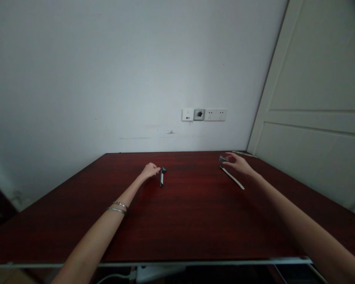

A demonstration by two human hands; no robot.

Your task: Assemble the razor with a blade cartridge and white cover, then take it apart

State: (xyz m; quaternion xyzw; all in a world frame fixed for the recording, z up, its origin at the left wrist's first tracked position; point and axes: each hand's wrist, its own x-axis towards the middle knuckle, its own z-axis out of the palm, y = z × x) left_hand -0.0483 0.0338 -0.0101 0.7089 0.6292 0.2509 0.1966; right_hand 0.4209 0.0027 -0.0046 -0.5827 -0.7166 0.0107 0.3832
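My left hand [150,170] is at the middle left of the table, its fingers pinched together at the neck of a razor [161,179]. The razor has a pale handle with dark edges and a dark greenish head at its far end. On the right, my right hand [237,162] holds a small, partly see-through dark piece [223,159] between thumb and fingers, just above the table; its kind is not clear. Below that hand lies a long, slim whitish strip [233,178] with a dark far tip, slanting towards me.
The dark red wooden table [180,221] reaches back to a white wall with a row of sockets [215,114]. A flat strip [244,154] lies at the far right corner. A pale panelled door [316,118] stands along the right side. Below the front edge is a white cable [114,277].
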